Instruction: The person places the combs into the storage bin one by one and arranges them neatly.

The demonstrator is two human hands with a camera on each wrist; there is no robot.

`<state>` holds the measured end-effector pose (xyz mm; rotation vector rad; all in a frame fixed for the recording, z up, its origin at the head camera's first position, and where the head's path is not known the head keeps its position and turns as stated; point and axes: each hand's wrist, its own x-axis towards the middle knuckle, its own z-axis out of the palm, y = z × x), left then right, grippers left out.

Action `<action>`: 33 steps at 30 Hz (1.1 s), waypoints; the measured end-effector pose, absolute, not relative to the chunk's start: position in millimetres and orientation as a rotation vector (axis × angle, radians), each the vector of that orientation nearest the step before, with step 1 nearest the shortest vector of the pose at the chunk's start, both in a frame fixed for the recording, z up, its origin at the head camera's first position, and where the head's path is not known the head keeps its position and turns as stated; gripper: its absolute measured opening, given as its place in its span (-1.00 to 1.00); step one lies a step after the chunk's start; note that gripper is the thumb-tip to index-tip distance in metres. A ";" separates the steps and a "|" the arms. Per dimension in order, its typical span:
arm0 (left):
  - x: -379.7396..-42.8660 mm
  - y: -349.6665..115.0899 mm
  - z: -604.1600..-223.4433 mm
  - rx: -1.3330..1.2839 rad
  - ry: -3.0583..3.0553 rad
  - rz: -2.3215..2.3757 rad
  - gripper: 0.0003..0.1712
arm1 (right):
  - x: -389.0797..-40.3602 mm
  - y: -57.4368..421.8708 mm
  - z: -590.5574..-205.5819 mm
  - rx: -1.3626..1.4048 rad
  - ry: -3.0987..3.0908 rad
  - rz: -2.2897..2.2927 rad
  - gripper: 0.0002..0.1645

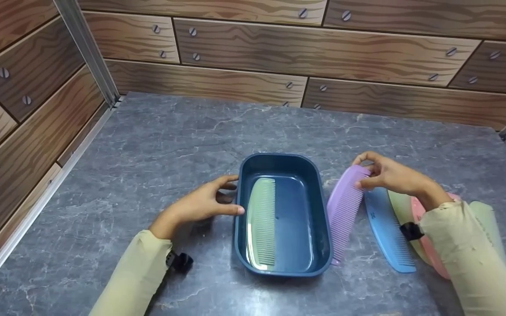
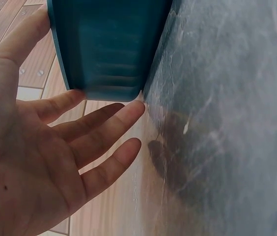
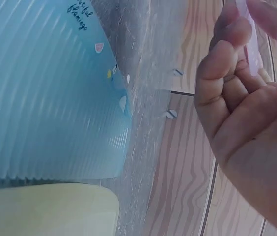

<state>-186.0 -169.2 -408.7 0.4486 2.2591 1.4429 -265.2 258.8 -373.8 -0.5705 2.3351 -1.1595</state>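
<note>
A dark blue plastic tub [image 1: 294, 228] stands mid-table. Inside it, along the left wall, lies a pale green comb [image 1: 262, 224]. My left hand [image 1: 198, 202] is at the tub's left side, thumb and fingertips against the rim; in the left wrist view its fingers [image 2: 111, 130] are spread and fairly straight. Just right of the tub, my right hand [image 1: 393, 175] pinches a purple comb [image 1: 345, 208] by its upper end. That comb slants, its lower end beside the tub's right wall. The right wrist view shows only the comb's end [image 3: 251, 46] between thumb and fingers.
A blue comb [image 1: 387, 232] lies right of the purple one. Beyond it are a yellow-green comb [image 1: 399, 206], a pink comb [image 1: 435, 256] and a light green comb [image 1: 489, 219], partly hidden by the right forearm. Wood-patterned panels [image 1: 244, 44] border the grey table [image 1: 169, 140].
</note>
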 end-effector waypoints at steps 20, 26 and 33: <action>-185.6 -168.3 -408.2 0.409 2.249 1.442 0.05 | -254.5 265.5 -362.6 -0.625 2.367 -1.521 -0.63; -185.6 -168.2 -408.0 0.405 2.249 1.438 0.06 | -254.1 267.6 -360.6 -0.602 2.310 -1.670 -0.60; -185.0 -168.7 -408.1 0.387 2.268 1.425 0.06 | -254.1 266.0 -358.1 -0.542 2.061 -1.958 -0.53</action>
